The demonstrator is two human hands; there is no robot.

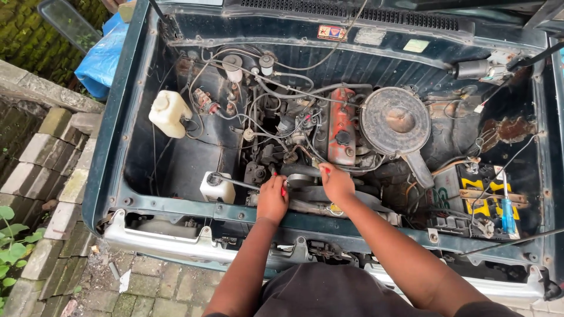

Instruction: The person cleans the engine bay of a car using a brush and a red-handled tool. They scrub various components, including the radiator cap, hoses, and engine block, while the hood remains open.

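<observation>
Working at the front of the engine bay (141,147), both hands are set on parts just behind the front crossmember (194,206). The left hand (272,198) is closed around a red-handled tool (284,189); the grip is pressed together on the handle, and the tool's tip is hidden behind the fingers. The right hand (336,183) lies just beside it, fingers curled down over the dark hose (301,171) and the pulley area; whether this grip pinches anything cannot be told.

The step in hand appears to be loosening or adjusting a fastener low at the front of the engine, with the right hand steadying the adjacent part.

Surrounding items:
- Red valve cover (342,124) directly behind the hands.
- Round air cleaner (395,120) to the right of it.
- White fluid bottle (168,111) on the left wall, and a smaller white tank (217,188) near the left hand.
- Battery (484,202) at the right, with a blue-handled screwdriver (507,212) lying on it.

The next move probably calls for a firm, square seating of the tool on the fastener, and clearance from the nearby wires (258,105) while turning.
</observation>
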